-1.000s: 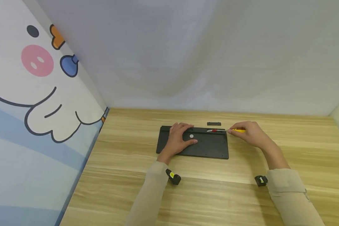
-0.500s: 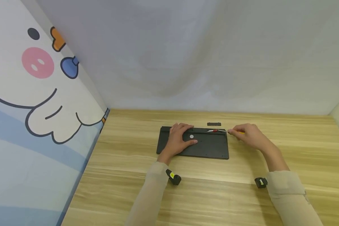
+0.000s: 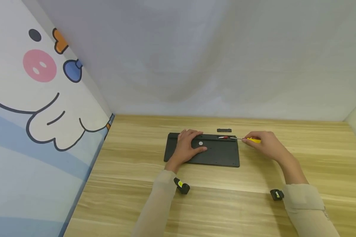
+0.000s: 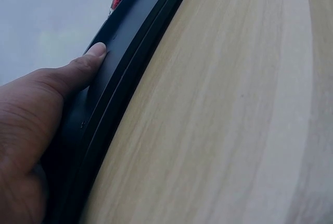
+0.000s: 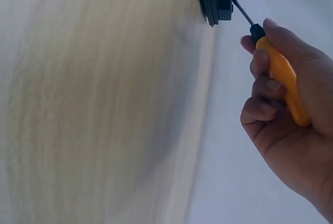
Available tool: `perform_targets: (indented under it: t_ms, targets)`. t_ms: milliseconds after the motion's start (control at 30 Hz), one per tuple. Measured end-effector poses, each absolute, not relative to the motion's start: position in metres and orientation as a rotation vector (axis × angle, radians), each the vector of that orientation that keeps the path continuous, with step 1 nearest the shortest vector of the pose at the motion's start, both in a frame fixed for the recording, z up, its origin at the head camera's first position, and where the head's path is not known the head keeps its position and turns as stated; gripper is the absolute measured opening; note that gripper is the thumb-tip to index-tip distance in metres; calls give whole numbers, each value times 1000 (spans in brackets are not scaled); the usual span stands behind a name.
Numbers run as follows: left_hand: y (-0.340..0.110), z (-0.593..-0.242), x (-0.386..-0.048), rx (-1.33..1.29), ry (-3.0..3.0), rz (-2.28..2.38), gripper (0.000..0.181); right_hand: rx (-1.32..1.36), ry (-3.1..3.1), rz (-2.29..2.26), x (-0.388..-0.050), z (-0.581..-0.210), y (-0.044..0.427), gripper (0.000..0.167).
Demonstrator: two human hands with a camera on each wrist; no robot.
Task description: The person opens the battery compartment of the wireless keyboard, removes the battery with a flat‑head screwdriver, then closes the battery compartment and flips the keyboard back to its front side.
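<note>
From my seat I have the pale backdrop (image 3: 178, 59) filling the far side, and in front of it the wood-grain desk (image 3: 225, 210). On the desk's far half, near the middle, lies the black slab (image 3: 219, 154), which I take for a keyboard turned underside up, its raised ridge along the far edge. My left grip (image 3: 186, 146) is spread over the slab's left half, fingers at the ridge and thumb on the flat face, bracing rather than wrapped round anything. My right grip (image 3: 267, 144), off the slab's right end, is curled round the yellow handle of a screwdriver (image 5: 283, 75), its shaft pointing left into the right end of a recess in the ridge. Just beyond the far edge, apart from the slab, lies a small black cover (image 3: 224, 130). In the recess sits a red-and-silver piece (image 3: 225, 137), probably a battery; whether the tip touches it I can't tell. I judge the step in hand to be working that piece at its right end with the cover off. The next move calls for a shallow, gentle lever at that end, with the left side held steady.
</note>
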State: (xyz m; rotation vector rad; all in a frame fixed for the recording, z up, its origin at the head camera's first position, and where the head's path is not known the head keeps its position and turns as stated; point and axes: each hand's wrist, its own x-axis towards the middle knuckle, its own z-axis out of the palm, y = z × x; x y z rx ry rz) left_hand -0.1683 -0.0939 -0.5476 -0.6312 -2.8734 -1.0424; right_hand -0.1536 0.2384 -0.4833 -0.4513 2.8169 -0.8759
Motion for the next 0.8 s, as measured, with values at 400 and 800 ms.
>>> perform_targets:
  t_ms: [400, 800]
  targets:
    - [-96, -548, -168, -645, -2872, -1041, 65, -438, 2872, -905, -146, -486, 240, 25]
    - [-95, -548, -168, -651, -2860, -1049, 65, -402, 3068, -891, -137, -487, 242, 21]
